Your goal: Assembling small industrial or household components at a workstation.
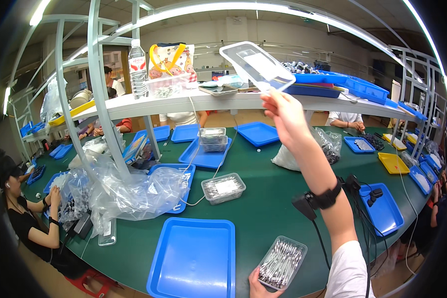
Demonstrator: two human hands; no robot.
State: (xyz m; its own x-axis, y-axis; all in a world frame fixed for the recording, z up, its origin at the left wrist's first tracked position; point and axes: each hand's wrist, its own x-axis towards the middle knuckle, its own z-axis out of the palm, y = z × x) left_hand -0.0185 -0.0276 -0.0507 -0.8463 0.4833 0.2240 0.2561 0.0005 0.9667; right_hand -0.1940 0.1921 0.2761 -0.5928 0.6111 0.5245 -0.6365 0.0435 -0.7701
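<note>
My right hand is raised high over the green table, pinching a clear plastic lid by its near edge up at shelf height. A black band with a cable sits on that wrist. My left hand is at the bottom edge, fingers on the near end of an open clear box filled with small metal parts. The box rests on the table just right of an empty blue tray.
A closed clear box of parts lies mid-table, and stacked ones sit on a farther blue tray. Crumpled plastic bags lie at left. The white shelf carries a bottle, bag and blue trays. Other people work around the table.
</note>
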